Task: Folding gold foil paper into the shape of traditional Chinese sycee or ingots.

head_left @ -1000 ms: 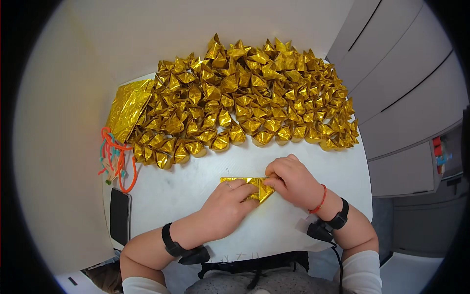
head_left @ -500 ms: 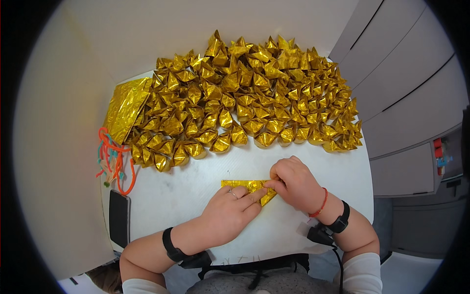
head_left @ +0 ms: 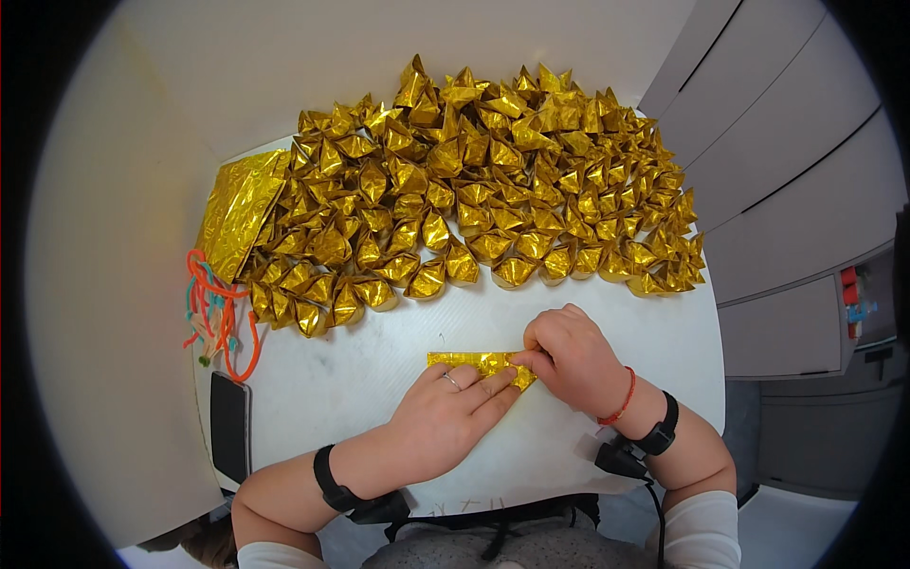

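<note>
A folded strip of gold foil paper lies on the table near the front, its long straight edge facing away from me. My left hand rests over it with fingers stretched out, pressing it down and hiding much of its lower part. At the strip's right end, my right hand has curled fingers and a thumb pinching the folded corner. The two hands nearly meet there. Beyond them stands a large cluster of folded gold foil ingots, packed in several rows.
A stack of flat gold foil sheets lies at the far left of the white table. Orange and teal cords lie in front of it, above a dark phone. Grey cabinets stand to the right, a pale wall behind.
The foil flap below my left fingertips reaches less far down and sits flatter at the right end. Both hands have stayed almost in place.
</note>
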A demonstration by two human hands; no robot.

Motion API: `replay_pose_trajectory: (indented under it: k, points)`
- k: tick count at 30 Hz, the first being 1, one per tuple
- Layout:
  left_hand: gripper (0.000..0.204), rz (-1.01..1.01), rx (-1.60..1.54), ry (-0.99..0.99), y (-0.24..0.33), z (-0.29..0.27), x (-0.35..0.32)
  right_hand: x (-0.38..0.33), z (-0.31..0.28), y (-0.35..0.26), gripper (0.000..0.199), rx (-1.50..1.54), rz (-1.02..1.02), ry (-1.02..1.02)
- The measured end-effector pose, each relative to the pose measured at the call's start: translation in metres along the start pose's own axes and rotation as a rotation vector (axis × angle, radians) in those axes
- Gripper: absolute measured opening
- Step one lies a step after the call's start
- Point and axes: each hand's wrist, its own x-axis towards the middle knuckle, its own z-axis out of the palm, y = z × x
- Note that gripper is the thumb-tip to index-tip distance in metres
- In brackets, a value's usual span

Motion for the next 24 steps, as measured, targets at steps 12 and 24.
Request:
replay_pose_trajectory:
  k: [12,24]
  points:
    - [0.041,-0.034,0.003,-0.006,0.002,-0.002,0.001,0.000,0.001,0.001,0.026,0.002,-0.007,0.010]
    - [0.043,-0.011,0.135,-0.078,0.013,-0.002,0.000,-0.007,-0.002,-0.004,0.026,-0.025,0.027,-0.067]
